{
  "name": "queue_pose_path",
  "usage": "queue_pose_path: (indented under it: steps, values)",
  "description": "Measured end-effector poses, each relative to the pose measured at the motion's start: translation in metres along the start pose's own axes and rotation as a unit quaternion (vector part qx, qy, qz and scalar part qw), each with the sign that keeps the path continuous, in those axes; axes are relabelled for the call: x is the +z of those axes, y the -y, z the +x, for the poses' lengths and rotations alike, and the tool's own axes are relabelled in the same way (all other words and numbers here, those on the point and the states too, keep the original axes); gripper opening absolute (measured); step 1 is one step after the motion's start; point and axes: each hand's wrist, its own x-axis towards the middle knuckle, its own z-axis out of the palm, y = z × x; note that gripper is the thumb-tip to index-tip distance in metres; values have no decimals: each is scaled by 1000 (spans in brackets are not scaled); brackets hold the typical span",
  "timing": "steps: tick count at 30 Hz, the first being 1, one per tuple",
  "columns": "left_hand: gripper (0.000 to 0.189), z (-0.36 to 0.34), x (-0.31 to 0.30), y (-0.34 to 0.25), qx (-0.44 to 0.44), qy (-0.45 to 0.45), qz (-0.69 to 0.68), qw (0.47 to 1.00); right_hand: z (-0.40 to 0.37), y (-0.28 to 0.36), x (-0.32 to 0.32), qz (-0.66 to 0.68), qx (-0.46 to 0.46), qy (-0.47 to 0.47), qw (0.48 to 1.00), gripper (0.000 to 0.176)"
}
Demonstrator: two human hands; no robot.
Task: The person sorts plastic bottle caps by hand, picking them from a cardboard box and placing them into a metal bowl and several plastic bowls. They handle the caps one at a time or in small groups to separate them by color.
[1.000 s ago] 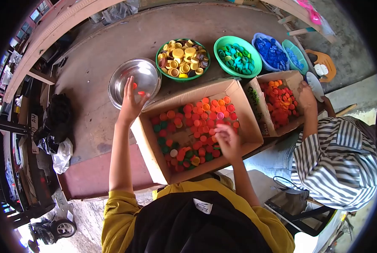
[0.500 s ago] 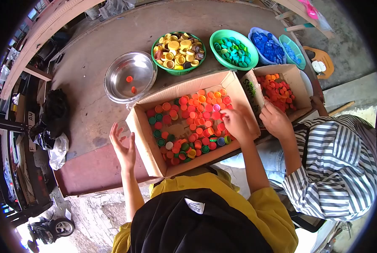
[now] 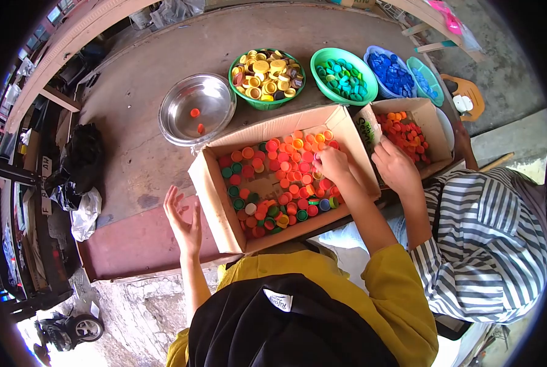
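Observation:
A cardboard box [image 3: 215, 199] holds many loose bottle caps, mostly red and orange, with some green ones along its left and lower parts. My left hand [image 3: 184, 223] is raised just left of the box, fingers spread, holding nothing. Inside the box, at its right side, my right hand [image 3: 333, 164] reaches down among the caps with its fingers drawn together; whatever they hold is hidden. Above the box stands a steel bowl [image 3: 181, 122] with two orange-red caps [image 3: 195, 112] in it.
Behind the box are a green basket [image 3: 267, 104] of yellow and brown caps, a green basin [image 3: 322, 88] of green caps, and a basket of blue caps [image 3: 391, 72]. At right, a co-worker's hand [image 3: 396, 165] is at a smaller box [image 3: 432, 113] of red caps.
My right hand has moved slightly up and left over the caps, its fingers now closer together. My left hand stays raised and spread. The whole view has shifted a little.

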Motion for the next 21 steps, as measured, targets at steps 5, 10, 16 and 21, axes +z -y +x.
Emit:
queue_pose_path:
  steps: [5,10,16,21]
  values:
    - [52,2,14,-20,41,24,-28,998,-6,0,-7,147,45,-75,985,15]
    - [51,-4,34,-33,43,52,-73,995,-25,30,-39,697,55,16,715,18]
    - [25,22,69,-59,127,246,-34,960,-22,46,-40,941,32,-15,337,12]
    - [18,51,136,-12,189,309,314,877,-30,80,-76,968,-11,54,246,14]
